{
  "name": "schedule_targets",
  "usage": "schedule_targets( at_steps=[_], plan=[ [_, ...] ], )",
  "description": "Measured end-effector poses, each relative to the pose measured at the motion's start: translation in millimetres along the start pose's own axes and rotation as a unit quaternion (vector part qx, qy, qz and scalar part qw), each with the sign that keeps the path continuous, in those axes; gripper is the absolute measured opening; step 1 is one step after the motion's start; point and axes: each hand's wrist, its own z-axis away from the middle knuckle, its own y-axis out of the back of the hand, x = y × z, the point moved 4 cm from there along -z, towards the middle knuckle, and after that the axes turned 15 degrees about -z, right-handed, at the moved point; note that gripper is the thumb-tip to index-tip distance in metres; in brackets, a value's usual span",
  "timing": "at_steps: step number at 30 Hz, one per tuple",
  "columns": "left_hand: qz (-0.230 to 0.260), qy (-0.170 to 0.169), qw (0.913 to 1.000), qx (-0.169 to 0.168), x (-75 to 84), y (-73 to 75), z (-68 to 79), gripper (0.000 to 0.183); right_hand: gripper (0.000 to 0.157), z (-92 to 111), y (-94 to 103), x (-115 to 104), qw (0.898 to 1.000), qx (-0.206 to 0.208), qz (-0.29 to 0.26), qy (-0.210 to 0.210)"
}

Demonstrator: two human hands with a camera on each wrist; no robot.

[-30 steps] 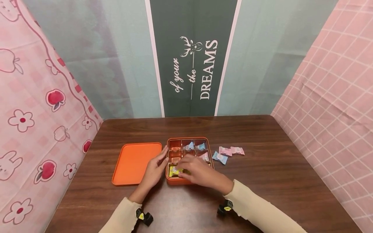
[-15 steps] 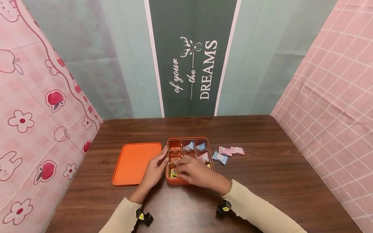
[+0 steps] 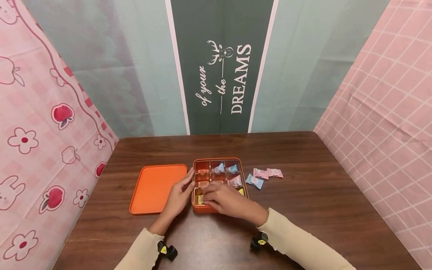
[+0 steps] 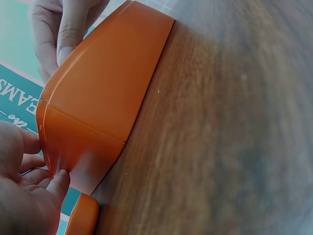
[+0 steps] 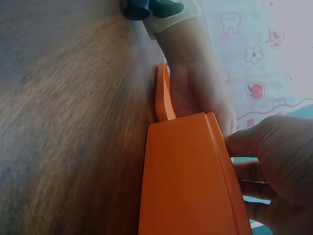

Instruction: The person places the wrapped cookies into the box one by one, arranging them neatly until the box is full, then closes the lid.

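An orange box (image 3: 202,209) with a divided inner tray stands on the table. Along its left side lies my left hand (image 3: 179,197), fingers fairly straight; in the left wrist view its thumb (image 4: 59,183) touches the wall near a corner. My right hand (image 3: 224,197) reaches over the front row, its curled fingertips down in the front-left compartment at a yellow wrapped candy (image 3: 200,199). Another yellow candy (image 3: 241,191) shows at the front right. Pink candy (image 3: 235,181) fills the middle-right compartment, and blue candies (image 3: 218,168) lie in the back row. The right hand hides the front-middle compartment.
An orange lid (image 3: 156,189) lies left of the box. To the right are a loose blue candy (image 3: 254,182) and two pink candies (image 3: 260,173). Patterned cloths hang left, right and behind the wooden table (image 3: 303,221).
The yellow candy at my right fingertips has gone lower into the front-left compartment and turned, so less of it shows. My left hand stays at the box's side.
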Motion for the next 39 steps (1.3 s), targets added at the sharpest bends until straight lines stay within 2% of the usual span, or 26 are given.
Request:
schedule_targets(
  at_steps=[4, 14, 21, 30, 35, 39],
  plan=[
    [0.001, 0.004, 1.0, -0.001, -0.3, -1.2, -1.0, 0.044, 0.016, 2, -0.1, 1, 1.0, 0.008, 0.004, 0.0],
    [0.004, 0.002, 1.0, 0.003, 0.6, -3.5, -0.6, 0.044, 0.016, 8, 0.2, 1, 0.999, 0.037, 0.005, 0.028],
    [0.003, 0.009, 0.9999, 0.001, 0.6, -3.7, -0.7, 0.044, 0.017, 12, 19.2, 0, 0.996, 0.083, 0.011, 0.045],
    [-0.008, 0.029, 0.9995, -0.004, 1.1, 0.0, 3.0, 0.045, 0.015, 17, 48.3, 9, 0.992, 0.129, -0.008, 0.009],
    [-0.002, 0.028, 0.9996, -0.002, 1.3, 1.7, 0.3, 0.045, 0.016, 21, 64.2, 16, 0.987, 0.153, -0.017, -0.043],
    [0.0, 0.025, 0.9997, -0.003, 1.7, 0.4, -0.7, 0.044, 0.019, 28, 69.6, 23, 0.984, 0.158, -0.018, -0.081]
  ],
)
